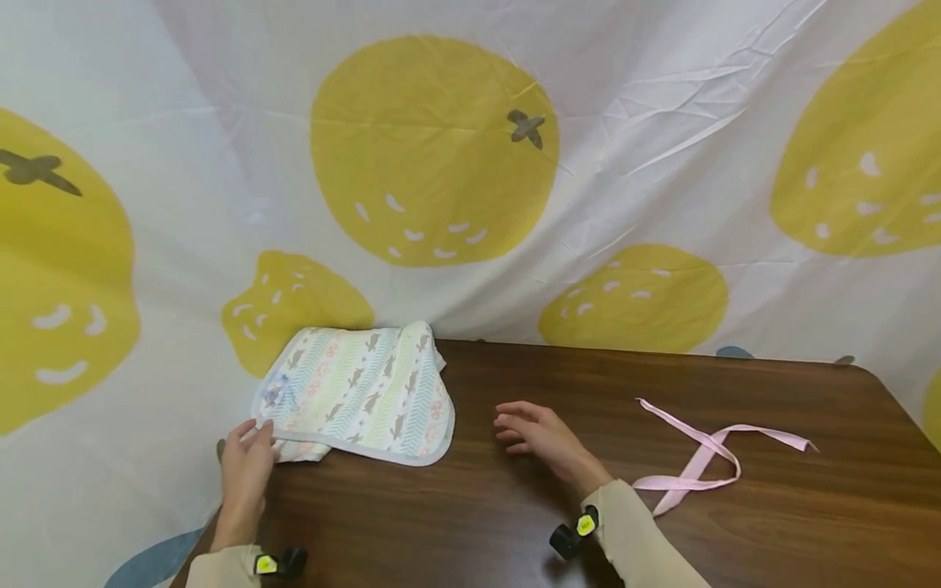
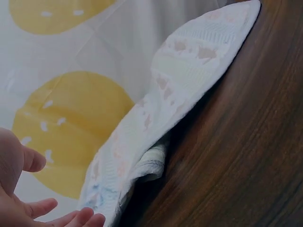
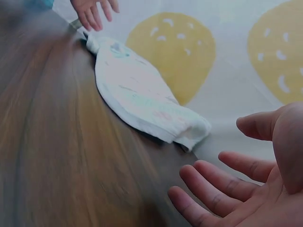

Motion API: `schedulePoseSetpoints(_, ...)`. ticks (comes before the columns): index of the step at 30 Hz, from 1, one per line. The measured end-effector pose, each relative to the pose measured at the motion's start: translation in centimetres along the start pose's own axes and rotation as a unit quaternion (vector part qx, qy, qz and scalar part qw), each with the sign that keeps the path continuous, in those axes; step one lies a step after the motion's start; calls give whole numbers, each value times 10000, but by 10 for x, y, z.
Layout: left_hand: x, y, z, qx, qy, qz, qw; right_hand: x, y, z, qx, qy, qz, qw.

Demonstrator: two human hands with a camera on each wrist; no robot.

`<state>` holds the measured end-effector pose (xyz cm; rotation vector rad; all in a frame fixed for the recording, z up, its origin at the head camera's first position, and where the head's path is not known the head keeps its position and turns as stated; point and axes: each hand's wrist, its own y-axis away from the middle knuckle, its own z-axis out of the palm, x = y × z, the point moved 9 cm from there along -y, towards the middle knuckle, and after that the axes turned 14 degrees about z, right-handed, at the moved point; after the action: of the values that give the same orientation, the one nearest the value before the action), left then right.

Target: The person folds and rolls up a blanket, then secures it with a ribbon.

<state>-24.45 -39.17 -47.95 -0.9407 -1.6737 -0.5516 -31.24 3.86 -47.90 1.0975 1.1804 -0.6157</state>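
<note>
A folded cloth [image 1: 360, 392] with pastel stripes, small grey-brown animals and a pale rounded border lies at the back left of the table. At its near left corner is my left hand [image 1: 246, 465], fingertips right at the edge. The left wrist view shows that hand's fingers [image 2: 42, 207] loosely extended and spread beside the cloth [image 2: 142, 118]. My right hand [image 1: 547, 441] hovers over the table to the right of the cloth, holding nothing. Seen from the right wrist, its fingers [image 3: 222, 182] are apart and relaxed. Part of the cloth's underside layer is hidden.
A pink ribbon [image 1: 702, 461] lies in loose crossing loops on the brown wooden table [image 1: 470, 523], right of my right hand. Behind the table hangs a white curtain [image 1: 456, 302] with yellow fruit prints, touching the cloth's back side. The table's right edge slopes away at far right.
</note>
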Motion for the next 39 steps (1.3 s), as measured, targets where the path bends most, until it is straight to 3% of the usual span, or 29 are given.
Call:
schedulePoseSetpoints(9,-67,-35,3,244,335,-296,9987,4,-18,24,177,-346,197,9990)
schedulePoseSetpoints(12,-55,-26,3,214,537,-379,9976,3,-24,31,220,-432,192,9986)
schedulePoseSetpoints(16,-21,-4,5,-67,813,-482,9955,4,-30,39,232,-595,276,9976)
schedulePoseSetpoints(19,-12,4,7,-257,958,-537,9936,5,-32,45,212,-701,362,9967)
schedulePoseSetpoints(26,-19,0,11,-595,1405,-595,9865,11,-43,55,254,-891,534,9943)
schedulePoseSetpoints(32,-23,2,11,-633,1872,-765,9773,13,-49,59,534,-923,682,9920)
schedulePoseSetpoints(39,-20,3,13,-710,2328,-824,9664,5,-48,68,806,-885,331,9923)
